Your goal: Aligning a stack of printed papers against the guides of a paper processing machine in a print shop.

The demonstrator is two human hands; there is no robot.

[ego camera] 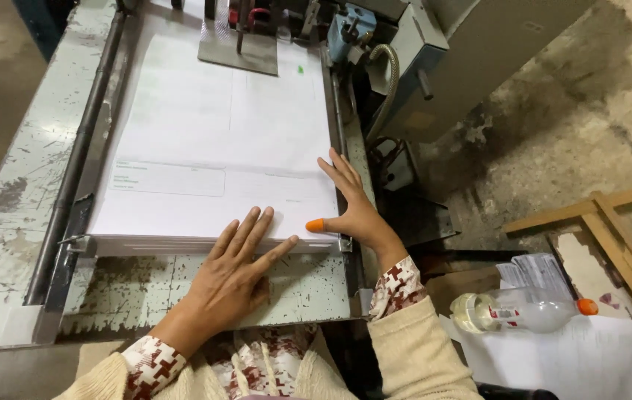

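1. A clear plastic bottle (523,311) with an orange cap and a red-and-white label is lying on its side on loose sheets (590,355), well right of the machine table (12,185).
2. The paper stack (212,141), white with faint printed boxes, is sitting on that table.
3. The left hand (231,278) is lying flat, fingers spread, against the stack's near edge.
4. The right hand (349,204), open and gripping nothing, is pressing the stack's right edge, its thumb wearing an orange tip.
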